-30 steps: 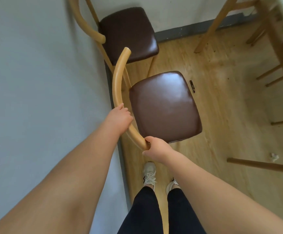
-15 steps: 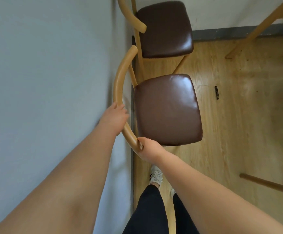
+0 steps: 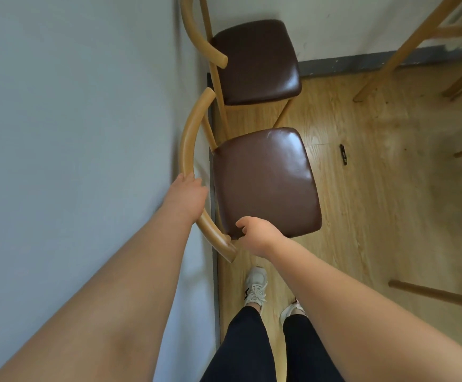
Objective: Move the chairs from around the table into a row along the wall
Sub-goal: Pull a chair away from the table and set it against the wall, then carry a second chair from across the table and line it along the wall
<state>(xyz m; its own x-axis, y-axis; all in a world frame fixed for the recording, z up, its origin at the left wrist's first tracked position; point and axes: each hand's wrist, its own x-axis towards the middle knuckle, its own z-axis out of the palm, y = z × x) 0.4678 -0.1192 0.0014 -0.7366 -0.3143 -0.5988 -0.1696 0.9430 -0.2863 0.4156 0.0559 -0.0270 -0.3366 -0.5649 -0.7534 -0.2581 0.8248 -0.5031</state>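
Note:
A wooden chair with a curved backrest and a dark brown cushioned seat (image 3: 265, 180) stands with its back against the grey wall (image 3: 72, 161). My left hand (image 3: 187, 195) is closed over the curved backrest. My right hand (image 3: 257, 234) hovers at the near corner of the seat, off the backrest end, fingers loosely curled and holding nothing. A second chair of the same kind (image 3: 254, 62) stands just beyond, also backed to the wall, in the corner.
Wooden table legs (image 3: 406, 48) and rungs of other chairs (image 3: 436, 295) stand at the right. A small dark object (image 3: 342, 154) lies on the wood floor. My legs and white shoes (image 3: 256, 286) are just behind the near chair.
The near chair has been set closer to the wall, in line with the far one. My right hand has let go of the backrest end and shifted toward the seat corner.

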